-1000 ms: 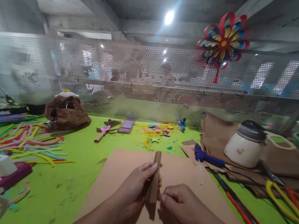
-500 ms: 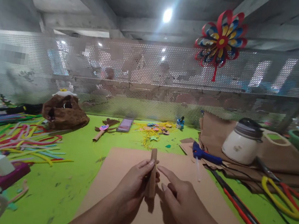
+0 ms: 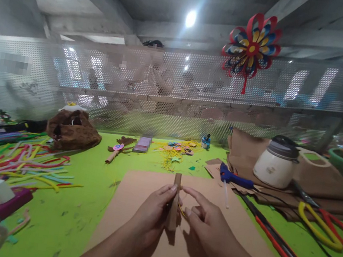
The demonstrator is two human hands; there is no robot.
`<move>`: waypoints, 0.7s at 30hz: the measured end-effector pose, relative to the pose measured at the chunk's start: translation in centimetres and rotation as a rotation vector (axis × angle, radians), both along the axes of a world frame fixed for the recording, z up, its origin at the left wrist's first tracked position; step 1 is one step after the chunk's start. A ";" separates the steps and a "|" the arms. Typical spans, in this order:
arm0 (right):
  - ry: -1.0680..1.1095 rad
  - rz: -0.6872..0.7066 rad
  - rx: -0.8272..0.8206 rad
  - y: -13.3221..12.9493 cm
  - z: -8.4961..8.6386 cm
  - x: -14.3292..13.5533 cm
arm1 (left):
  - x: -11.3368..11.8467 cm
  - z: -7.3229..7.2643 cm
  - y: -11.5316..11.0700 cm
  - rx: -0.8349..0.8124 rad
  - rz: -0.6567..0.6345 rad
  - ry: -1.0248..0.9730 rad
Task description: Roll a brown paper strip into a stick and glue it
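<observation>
My left hand is closed around a narrow brown folded paper strip, thumb on its near face. The strip stands nearly upright above a tan sheet of paper. My right hand is just to its right, index finger stretched to the strip's edge. Between that hand's thumb and curled fingers runs a thin yellow string, which leads to the strip. Where the string meets the strip is hidden behind it. Both hands are above the sheet.
At right lie a blue glue gun, red-handled scissors, yellow-and-red-handled scissors and a white jar on brown paper. Coloured pipe cleaners and a purple power strip are left. Yellow strings and cutouts lie behind.
The yellow string now shows between my right thumb and the strip. The strip has turned slightly more upright. My right index finger remains beside it.
</observation>
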State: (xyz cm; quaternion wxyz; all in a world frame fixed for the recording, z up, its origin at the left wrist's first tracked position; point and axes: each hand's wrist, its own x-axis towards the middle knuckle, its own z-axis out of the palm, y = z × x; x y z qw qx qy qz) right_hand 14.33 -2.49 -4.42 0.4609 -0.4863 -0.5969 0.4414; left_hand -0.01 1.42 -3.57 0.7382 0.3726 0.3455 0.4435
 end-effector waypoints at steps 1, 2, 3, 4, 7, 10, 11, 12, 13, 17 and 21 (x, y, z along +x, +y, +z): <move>0.014 0.021 -0.027 0.0 0.0 -0.1 | 0.0 0.1 0.0 -0.012 0.002 0.000; 0.026 0.041 -0.049 -0.1 0.1 -0.2 | 0.0 0.1 -0.1 -0.024 0.008 -0.002; 0.034 0.060 -0.062 -0.1 0.1 -0.3 | 0.0 0.2 -0.1 -0.035 0.017 -0.004; 0.037 0.079 -0.068 -0.2 0.1 -0.4 | -0.1 0.3 -0.1 -0.044 0.028 -0.006; 0.088 0.074 -0.071 -0.3 0.2 -0.6 | 0.0 0.2 -0.1 -0.062 0.047 -0.014; 0.180 0.003 -0.111 -0.2 0.5 -0.6 | 0.1 -0.1 0.2 -0.064 0.003 -0.036; 0.207 -0.006 -0.127 -0.1 0.6 -0.6 | 0.1 -0.2 0.2 -0.060 -0.018 -0.040; 0.224 0.001 -0.142 0.0 0.8 -0.5 | 0.1 -0.3 0.2 -0.053 -0.034 -0.043; 0.236 0.017 -0.155 0.1 1.0 -0.5 | 0.1 -0.3 0.2 -0.049 -0.042 -0.043; 0.280 0.099 -0.235 -0.3 1.0 -0.9 | 0.0 0.2 0.0 -0.040 0.021 -0.044; 0.362 0.139 -0.307 -0.9 0.0 -1.5 | -0.2 0.6 0.2 -0.065 0.087 -0.053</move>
